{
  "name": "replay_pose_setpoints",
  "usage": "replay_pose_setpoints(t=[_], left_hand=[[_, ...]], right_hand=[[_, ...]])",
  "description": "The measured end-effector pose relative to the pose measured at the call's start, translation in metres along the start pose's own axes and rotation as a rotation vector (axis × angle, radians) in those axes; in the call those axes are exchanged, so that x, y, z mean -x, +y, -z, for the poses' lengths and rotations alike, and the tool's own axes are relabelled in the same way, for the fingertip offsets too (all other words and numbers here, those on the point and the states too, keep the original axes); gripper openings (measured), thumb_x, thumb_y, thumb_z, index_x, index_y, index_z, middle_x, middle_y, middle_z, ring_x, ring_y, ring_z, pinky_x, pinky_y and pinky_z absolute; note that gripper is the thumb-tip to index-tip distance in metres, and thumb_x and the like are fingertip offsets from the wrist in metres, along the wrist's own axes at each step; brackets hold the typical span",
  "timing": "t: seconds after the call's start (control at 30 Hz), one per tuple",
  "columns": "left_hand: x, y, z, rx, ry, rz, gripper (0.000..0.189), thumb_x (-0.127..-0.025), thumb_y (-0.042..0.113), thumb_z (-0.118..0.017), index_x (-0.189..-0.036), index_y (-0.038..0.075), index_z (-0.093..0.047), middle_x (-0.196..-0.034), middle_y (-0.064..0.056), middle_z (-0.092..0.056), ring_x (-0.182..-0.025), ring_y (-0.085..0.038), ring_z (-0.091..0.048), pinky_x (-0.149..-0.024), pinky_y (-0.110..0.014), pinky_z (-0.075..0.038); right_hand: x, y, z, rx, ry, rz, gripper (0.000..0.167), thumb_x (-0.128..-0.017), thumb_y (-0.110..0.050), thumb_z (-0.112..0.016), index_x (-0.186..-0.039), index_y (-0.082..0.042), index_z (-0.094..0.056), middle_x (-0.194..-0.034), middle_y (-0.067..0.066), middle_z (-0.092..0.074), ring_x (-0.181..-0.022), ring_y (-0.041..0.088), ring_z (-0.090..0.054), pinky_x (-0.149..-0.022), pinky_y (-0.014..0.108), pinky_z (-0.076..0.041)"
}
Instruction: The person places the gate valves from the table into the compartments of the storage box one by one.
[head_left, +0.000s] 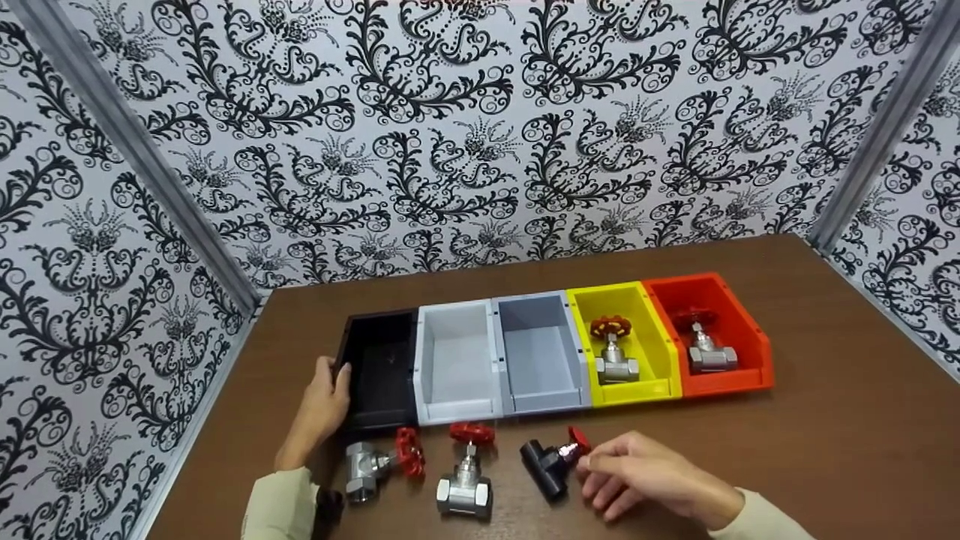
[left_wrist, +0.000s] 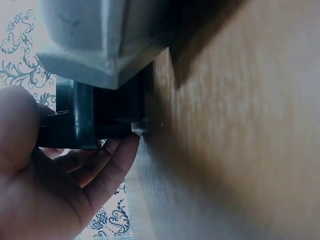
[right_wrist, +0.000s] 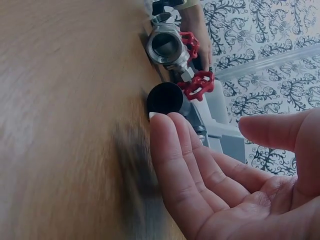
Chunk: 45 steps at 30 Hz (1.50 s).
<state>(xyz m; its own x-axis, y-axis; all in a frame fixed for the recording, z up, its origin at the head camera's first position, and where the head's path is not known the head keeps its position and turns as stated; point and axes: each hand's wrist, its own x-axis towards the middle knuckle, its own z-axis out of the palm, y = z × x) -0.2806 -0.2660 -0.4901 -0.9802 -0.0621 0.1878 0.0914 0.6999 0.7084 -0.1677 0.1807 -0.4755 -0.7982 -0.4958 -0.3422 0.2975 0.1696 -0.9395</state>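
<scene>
My left hand (head_left: 324, 401) grips the left side of the black bin (head_left: 381, 416). In the left wrist view its thumb is on one side of the bin's wall and its fingers (left_wrist: 117, 162) are on the other. Beside the red handwheel of a black valve (head_left: 546, 469), my right hand (head_left: 656, 476) reaches in from the right. The right wrist view shows that hand's fingers (right_wrist: 167, 160) extended and the thumb apart, with nothing between them. Two metal gate valves with red handwheels, a left one (head_left: 362, 472) and a middle one (head_left: 465, 491), are on the table before the bins.
Right of the black bin, a white bin (head_left: 459, 409), a grey bin (head_left: 544, 401), a yellow bin (head_left: 652, 390) and a red bin (head_left: 757, 352) join in a row. The yellow and red bins each contain a metal valve. Patterned walls (head_left: 480, 150) enclose the brown table (head_left: 840, 420).
</scene>
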Motion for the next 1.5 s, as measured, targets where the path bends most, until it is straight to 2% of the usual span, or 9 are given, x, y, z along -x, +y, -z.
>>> replay_pose_setpoints(t=[0.2, 0.47, 0.67, 0.8, 0.97, 1.1, 1.23, 1.5], left_hand=[[0.001, 0.001, 0.0, -0.01, 0.006, 0.008, 0.021, -0.107, 0.021, -0.042, -0.114, 0.001, -0.042, -0.097, -0.023, -0.06, -0.089, -0.035, -0.057, -0.083, -0.053, -0.045], [0.0, 0.001, 0.0, -0.004, 0.012, 0.001, 0.022, -0.107, 0.02, -0.042, -0.114, -0.001, -0.042, -0.091, -0.021, -0.06, -0.086, -0.035, -0.057, -0.081, -0.053, -0.045], [0.001, 0.002, 0.001, -0.006, -0.003, 0.004, 0.022, -0.107, 0.021, -0.041, -0.115, 0.0, -0.041, -0.096, -0.022, -0.06, -0.087, -0.034, -0.058, -0.082, -0.052, -0.045], [0.001, 0.002, 0.0, -0.004, -0.007, 0.006, 0.022, -0.108, 0.022, -0.04, -0.113, 0.001, -0.042, -0.101, -0.023, -0.06, -0.089, -0.034, -0.059, -0.082, -0.051, -0.045], [0.001, 0.002, -0.001, 0.0, 0.001, 0.009, 0.022, -0.107, 0.022, -0.04, -0.114, 0.002, -0.042, -0.103, -0.025, -0.061, -0.092, -0.036, -0.059, -0.084, -0.053, -0.045], [0.001, 0.002, -0.001, -0.002, -0.004, 0.011, 0.023, -0.107, 0.023, -0.04, -0.115, 0.002, -0.042, -0.106, -0.025, -0.06, -0.094, -0.036, -0.058, -0.086, -0.053, -0.044], [0.001, 0.002, -0.001, -0.005, -0.008, 0.014, 0.024, -0.108, 0.025, -0.039, -0.116, 0.002, -0.041, -0.106, -0.026, -0.059, -0.094, -0.037, -0.058, -0.086, -0.054, -0.044], [0.001, 0.001, -0.001, 0.001, 0.008, 0.013, 0.023, -0.107, 0.024, -0.041, -0.115, 0.002, -0.042, -0.103, -0.026, -0.06, -0.092, -0.037, -0.058, -0.085, -0.054, -0.044]], right_hand=[[-0.002, -0.004, 0.002, -0.002, 0.007, 0.004, 0.035, -0.1, -0.023, -0.057, -0.113, 0.009, -0.062, -0.09, 0.014, -0.068, -0.073, 0.019, -0.066, -0.067, 0.035, -0.058], [-0.011, -0.002, 0.005, 0.065, 0.044, 0.057, 0.034, -0.099, -0.016, -0.056, -0.117, 0.013, -0.059, -0.099, 0.013, -0.064, -0.086, 0.019, -0.062, -0.08, 0.034, -0.055], [-0.017, -0.002, 0.005, 0.058, 0.07, 0.038, 0.039, -0.098, -0.018, -0.058, -0.121, 0.014, -0.057, -0.103, 0.014, -0.063, -0.087, 0.019, -0.061, -0.078, 0.035, -0.056], [-0.02, -0.002, 0.003, 0.02, 0.069, 0.015, 0.042, -0.097, -0.019, -0.059, -0.123, 0.014, -0.055, -0.103, 0.015, -0.062, -0.086, 0.02, -0.061, -0.073, 0.034, -0.057], [-0.024, -0.001, -0.002, -0.003, 0.089, -0.027, 0.039, -0.097, -0.022, -0.06, -0.121, 0.009, -0.058, -0.098, 0.011, -0.059, -0.072, 0.016, -0.058, -0.053, 0.026, -0.053], [-0.028, -0.002, -0.008, 0.033, 0.125, -0.034, 0.036, -0.095, -0.025, -0.062, -0.119, 0.003, -0.061, -0.081, 0.005, -0.057, -0.058, 0.011, -0.052, -0.042, 0.02, -0.043], [-0.032, -0.003, -0.014, 0.098, 0.177, -0.026, 0.032, -0.094, -0.026, -0.063, -0.113, 0.0, -0.065, -0.061, 0.0, -0.051, -0.048, 0.008, -0.045, -0.037, 0.018, -0.035], [-0.042, -0.003, -0.022, 0.205, 0.304, -0.061, 0.034, -0.091, -0.038, -0.068, -0.1, -0.006, -0.07, -0.056, -0.003, -0.048, -0.044, 0.006, -0.037, -0.037, 0.018, -0.027]])
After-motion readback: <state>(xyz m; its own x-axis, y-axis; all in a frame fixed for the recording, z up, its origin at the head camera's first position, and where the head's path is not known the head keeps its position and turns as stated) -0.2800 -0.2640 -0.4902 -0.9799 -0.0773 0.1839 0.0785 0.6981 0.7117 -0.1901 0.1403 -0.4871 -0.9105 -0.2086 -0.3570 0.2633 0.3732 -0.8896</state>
